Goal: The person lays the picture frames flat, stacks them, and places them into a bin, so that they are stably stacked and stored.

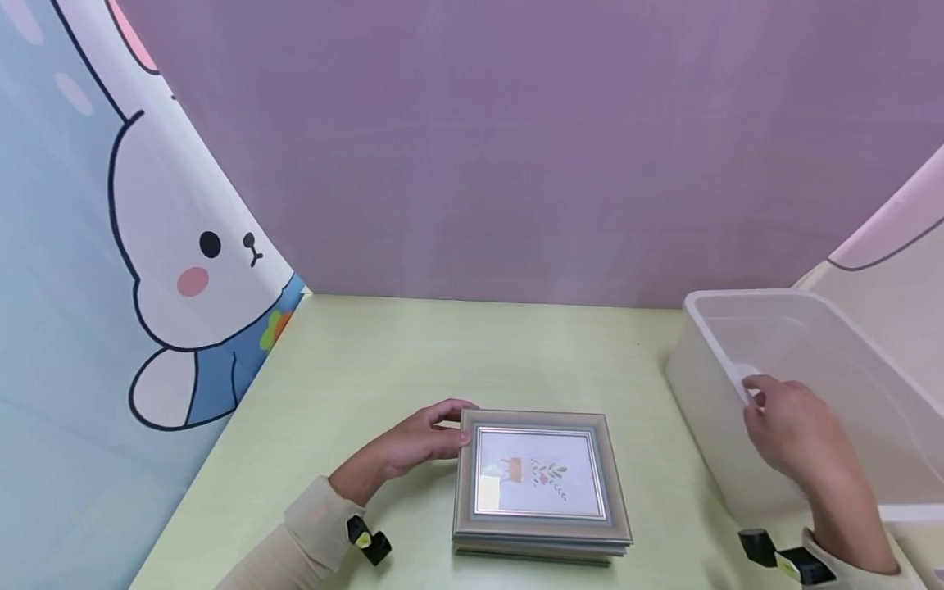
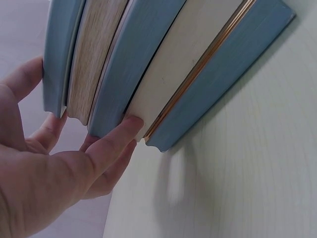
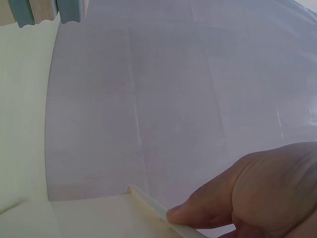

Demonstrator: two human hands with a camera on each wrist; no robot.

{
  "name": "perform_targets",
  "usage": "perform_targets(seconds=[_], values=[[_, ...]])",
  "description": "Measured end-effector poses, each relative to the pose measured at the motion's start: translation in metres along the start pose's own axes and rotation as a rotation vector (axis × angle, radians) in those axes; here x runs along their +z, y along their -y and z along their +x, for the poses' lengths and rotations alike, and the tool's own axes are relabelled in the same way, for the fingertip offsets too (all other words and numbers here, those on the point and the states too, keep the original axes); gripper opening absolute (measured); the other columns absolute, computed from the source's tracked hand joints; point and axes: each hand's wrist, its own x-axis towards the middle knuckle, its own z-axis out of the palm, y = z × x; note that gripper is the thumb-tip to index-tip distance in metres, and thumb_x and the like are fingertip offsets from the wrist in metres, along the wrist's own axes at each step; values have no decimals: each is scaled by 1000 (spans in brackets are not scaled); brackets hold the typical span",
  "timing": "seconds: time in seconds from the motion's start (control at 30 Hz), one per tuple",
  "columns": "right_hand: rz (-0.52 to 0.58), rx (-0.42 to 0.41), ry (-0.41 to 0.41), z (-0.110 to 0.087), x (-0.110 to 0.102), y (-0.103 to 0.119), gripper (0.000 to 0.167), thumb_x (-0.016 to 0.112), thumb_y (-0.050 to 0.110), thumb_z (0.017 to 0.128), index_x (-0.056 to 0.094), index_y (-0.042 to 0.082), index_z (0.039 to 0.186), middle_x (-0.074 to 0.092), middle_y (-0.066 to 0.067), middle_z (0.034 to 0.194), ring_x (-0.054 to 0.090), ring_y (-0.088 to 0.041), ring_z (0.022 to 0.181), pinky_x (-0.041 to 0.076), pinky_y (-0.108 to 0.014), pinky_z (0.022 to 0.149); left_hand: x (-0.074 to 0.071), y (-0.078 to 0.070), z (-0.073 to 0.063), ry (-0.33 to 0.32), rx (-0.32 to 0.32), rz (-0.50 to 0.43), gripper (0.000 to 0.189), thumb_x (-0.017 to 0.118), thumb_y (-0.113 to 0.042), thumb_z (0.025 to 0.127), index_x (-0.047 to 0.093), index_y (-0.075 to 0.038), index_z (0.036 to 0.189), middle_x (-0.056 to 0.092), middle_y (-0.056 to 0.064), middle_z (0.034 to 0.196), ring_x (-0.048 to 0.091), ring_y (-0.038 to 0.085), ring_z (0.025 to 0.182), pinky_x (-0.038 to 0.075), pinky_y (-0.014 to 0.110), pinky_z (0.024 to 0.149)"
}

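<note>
A stack of several picture frames (image 1: 542,475) lies on the table, the top one face up with a small plant drawing behind its glass. My left hand (image 1: 413,442) touches the stack's left side near the far corner, fingers and thumb fairly straight. In the left wrist view, the thumb rests against the blue, wood-toned and cream frame edges (image 2: 163,74). Over at the right stands a translucent white plastic bin (image 1: 701,426). My right hand (image 1: 800,426) pinches its left rim. The right wrist view shows the thumb (image 3: 198,210) on that rim; the other fingers are mostly hidden.
The pale wood-grain table (image 1: 413,344) ends at a purple backdrop (image 1: 501,164). A cloth with a cartoon rabbit (image 1: 199,262) hangs along the left side. The bin takes up the table's right side, beside the stack with a gap between.
</note>
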Motion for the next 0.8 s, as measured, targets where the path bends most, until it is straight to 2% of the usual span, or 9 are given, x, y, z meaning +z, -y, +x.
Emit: perform_targets(seconds=[0.23, 0.43, 0.8], values=[[9, -38, 13, 3, 1, 6, 39, 54, 8, 95, 56, -11, 129, 68, -28, 101, 60, -49, 95, 49, -60, 75, 0, 0, 0, 1, 8, 7, 55, 69, -27, 98, 48, -10, 147, 46, 19, 142, 62, 20, 116, 56, 39, 103], [34, -109, 11, 6, 4, 11, 39, 56, 5, 94, 57, -12, 129, 70, -27, 101, 62, -49, 95, 50, -63, 77, 0, 0, 0, -7, 3, 7, 55, 69, -26, 98, 48, -10, 147, 45, 20, 143, 62, 21, 116, 56, 41, 104], [65, -200, 40, 12, 4, 17, 38, 63, -1, 91, 60, -9, 127, 72, -26, 99, 67, -40, 87, 55, -53, 70, -1, -1, 0, 0, 1, 6, 55, 69, -26, 98, 48, -10, 147, 46, 19, 141, 62, 20, 115, 56, 40, 103]])
